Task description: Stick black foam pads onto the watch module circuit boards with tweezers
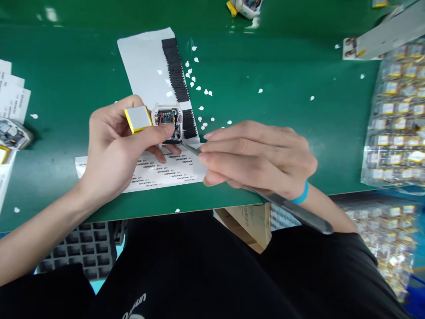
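Note:
My left hand (122, 146) grips a small white device housing (168, 117) whose open face shows a circuit board and wires. Beside the housing, a silver and yellow battery (138, 118) rests against the fingers of that hand. My right hand (255, 155) is closed around long metal tweezers (292, 212), their tip touching the lower right edge of the housing. Under the housing lie a white backing sheet with black strips (175, 71) and a printed label sheet (162, 173).
Small white dots of paper are scattered on the green table (265, 57). Trays of battery parts (395, 119) stand at the right. Another open device (13, 133) sits at the left edge, one more (249, 6) at the top. A cardboard box (249, 221) is below the table edge.

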